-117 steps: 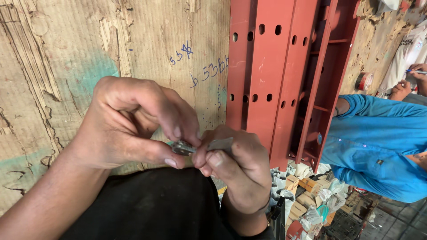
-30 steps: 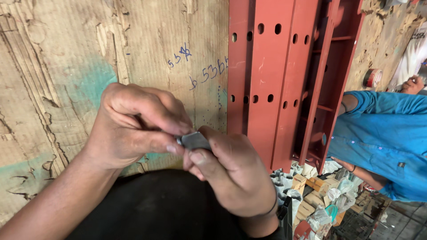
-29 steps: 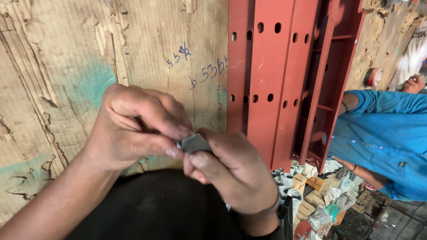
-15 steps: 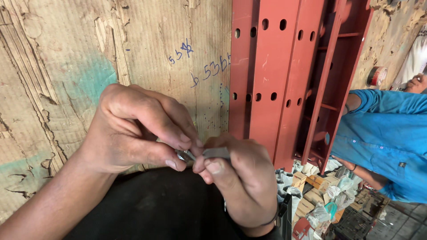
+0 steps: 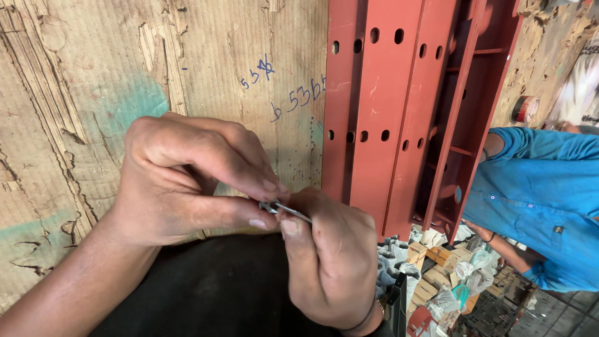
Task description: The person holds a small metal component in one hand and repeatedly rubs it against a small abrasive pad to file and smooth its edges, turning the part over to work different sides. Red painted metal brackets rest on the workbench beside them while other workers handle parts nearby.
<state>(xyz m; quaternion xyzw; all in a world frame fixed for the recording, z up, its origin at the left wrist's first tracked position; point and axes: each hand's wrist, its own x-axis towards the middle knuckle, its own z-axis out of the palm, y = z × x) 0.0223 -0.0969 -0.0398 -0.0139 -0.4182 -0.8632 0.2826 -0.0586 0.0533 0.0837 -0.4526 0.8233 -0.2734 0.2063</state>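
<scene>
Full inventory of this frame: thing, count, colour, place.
small metal piece: 1, grey, pinched between both hands at centre
plywood board: 1, tan with teal smear and blue handwriting, left background
steel frame: 1, red, perforated, upright right of the board
tape roll: 1, red-rimmed, upper right
co-worker's shirt: 1, blue, right edge
small boxes and bags: several, mixed colours, lower right floor
dark cloth: 1, black, bottom centre
left hand: on the piece
right hand: on the piece

Small brown cardboard boxes (image 5: pixel 437 257) and crumpled grey-white bags (image 5: pixel 394 261) lie heaped at lower right.
</scene>
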